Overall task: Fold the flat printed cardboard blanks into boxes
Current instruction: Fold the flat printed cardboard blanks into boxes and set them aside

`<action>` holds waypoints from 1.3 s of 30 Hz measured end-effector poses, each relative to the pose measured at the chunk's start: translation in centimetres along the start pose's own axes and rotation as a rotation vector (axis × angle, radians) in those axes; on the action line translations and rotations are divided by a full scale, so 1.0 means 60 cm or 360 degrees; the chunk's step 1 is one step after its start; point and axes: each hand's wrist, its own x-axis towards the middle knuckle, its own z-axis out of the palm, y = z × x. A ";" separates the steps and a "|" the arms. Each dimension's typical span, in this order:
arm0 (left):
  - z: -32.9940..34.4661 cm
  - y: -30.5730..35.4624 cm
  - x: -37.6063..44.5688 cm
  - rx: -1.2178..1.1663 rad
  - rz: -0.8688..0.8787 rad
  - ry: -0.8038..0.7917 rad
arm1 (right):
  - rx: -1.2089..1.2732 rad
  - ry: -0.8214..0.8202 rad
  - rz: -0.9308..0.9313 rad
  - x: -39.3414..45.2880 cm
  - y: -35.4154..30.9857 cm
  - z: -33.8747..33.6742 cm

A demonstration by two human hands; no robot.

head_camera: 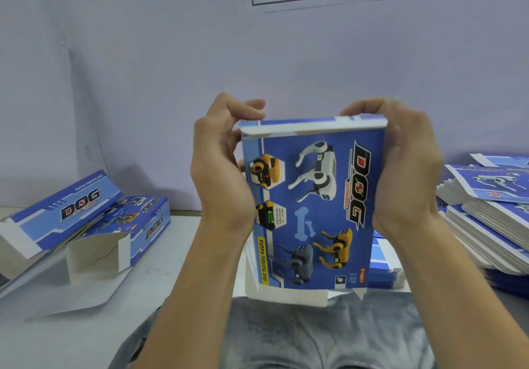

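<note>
Two hands, left hand [221, 168] and right hand [406, 171], grip the printed box [312, 205] by its sides, raised above the surface [160, 262]. Folded boxes [94, 214] lie left; stacked blanks [486, 211] crowd the right edge.

Two hands, left [221, 174] and right [406, 168], share one blue box [312, 205]. Two more folded boxes [94, 225] lie at the far left of the counter [171, 254]. One stack of flat blanks [492, 217] sits right; its sheets are too many to count.
</note>
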 end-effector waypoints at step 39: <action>-0.008 -0.029 -0.006 0.0264 0.0087 -0.0250 | -0.0077 -0.0016 -0.0103 -0.005 0.025 -0.013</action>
